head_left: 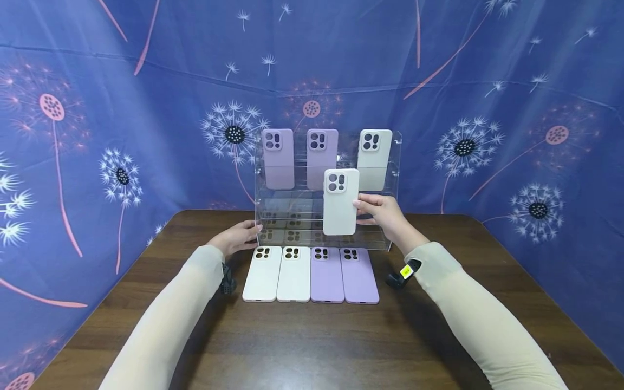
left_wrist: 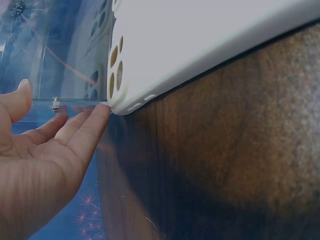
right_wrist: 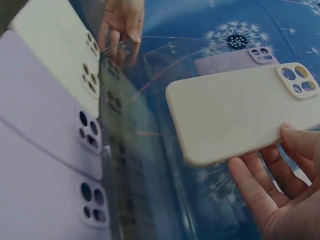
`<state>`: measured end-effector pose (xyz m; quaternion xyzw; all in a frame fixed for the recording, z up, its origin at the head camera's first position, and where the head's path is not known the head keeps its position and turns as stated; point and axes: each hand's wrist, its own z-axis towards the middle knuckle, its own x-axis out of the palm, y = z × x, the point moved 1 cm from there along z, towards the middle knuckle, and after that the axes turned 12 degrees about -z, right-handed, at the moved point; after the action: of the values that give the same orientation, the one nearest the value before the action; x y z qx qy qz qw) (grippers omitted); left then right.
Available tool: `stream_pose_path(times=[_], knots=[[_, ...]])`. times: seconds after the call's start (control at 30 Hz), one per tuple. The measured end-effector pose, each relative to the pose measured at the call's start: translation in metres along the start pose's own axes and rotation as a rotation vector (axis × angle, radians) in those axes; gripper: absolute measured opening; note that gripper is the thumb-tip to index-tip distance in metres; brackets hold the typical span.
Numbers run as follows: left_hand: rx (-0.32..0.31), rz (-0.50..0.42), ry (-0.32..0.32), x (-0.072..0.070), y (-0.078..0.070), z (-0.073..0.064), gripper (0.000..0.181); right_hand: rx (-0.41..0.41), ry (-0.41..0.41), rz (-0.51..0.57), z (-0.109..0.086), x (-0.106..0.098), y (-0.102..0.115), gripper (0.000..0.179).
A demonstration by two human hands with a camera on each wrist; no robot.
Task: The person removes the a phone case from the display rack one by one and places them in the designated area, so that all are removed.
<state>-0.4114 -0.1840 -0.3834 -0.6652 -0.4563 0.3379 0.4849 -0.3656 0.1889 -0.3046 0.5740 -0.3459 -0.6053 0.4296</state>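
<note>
My right hand pinches a white phone case by its right edge. The case is upright in front of a clear acrylic display stand, with its camera cutouts at the top. With straight fingers, my left hand touches the stand's lower left side. On the stand's upper part lean a purple phone case at the left, another purple case near the middle and a white one at the right. The held case overlaps part of the middle purple one.
A row of phone cases lies on the wooden table before the stand: two white at the left, two purple at the right. Behind the table hangs a blue dandelion-print cloth. The stand's lower tiers mirror the row.
</note>
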Motion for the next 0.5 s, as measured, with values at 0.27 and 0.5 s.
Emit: stream_pose_path(times=[0.27,0.5], knots=[[0.011,0.003,0.0,0.003,-0.003,0.001,0.069,0.027,0.001,-0.043,-0.014,-0.014,-0.019,0.046],[0.009,0.001,-0.005,0.003,-0.001,0.0,0.069,0.042,0.022,-0.068,-0.027,-0.023,-0.03,0.048]])
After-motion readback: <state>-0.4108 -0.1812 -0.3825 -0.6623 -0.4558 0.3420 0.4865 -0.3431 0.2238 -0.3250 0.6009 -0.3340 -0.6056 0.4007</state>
